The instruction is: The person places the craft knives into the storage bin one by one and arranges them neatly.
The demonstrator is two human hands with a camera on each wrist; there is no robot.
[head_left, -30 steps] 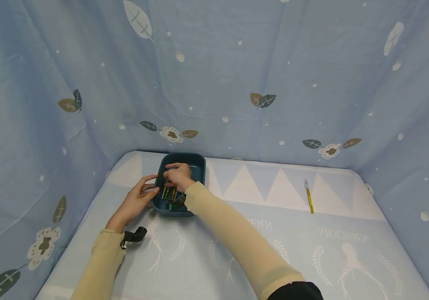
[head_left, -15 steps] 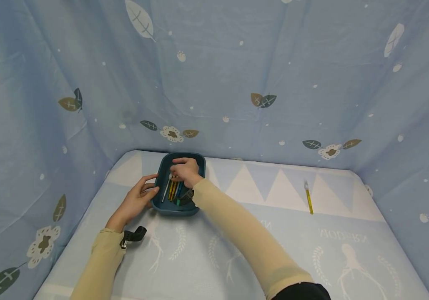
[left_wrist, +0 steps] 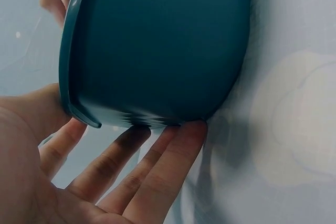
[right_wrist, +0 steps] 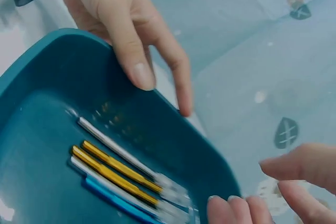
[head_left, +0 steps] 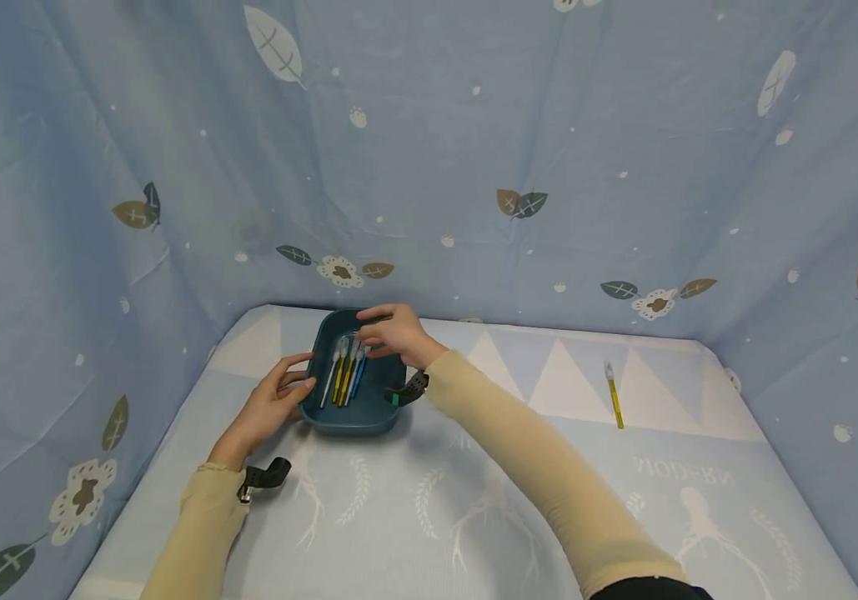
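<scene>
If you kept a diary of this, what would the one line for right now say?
left hand: steadies teal tray | right hand: above tray's far end, holds nothing | pens: lying in tray | yellow pen: on cloth, apart

both hands (head_left: pixel 271 407) (head_left: pixel 398 333) open, arms outstretched

The head view looks forward and down from above the near edge of the table (head_left: pixel 519 517), taking in both forearms, the whole cloth-covered top and the draped backdrop behind its far edge. The left wrist view sits very low and tight against the outer wall of the teal tray (left_wrist: pixel 157 45), facing across the tabletop, with the left hand (left_wrist: pixel 79 182) filling its lower corner. The right wrist view hangs close over the tray's (right_wrist: pixel 47 129) far end, angled down into it at the pens (right_wrist: pixel 121 174). All three share that tray near the table's far left corner
</scene>
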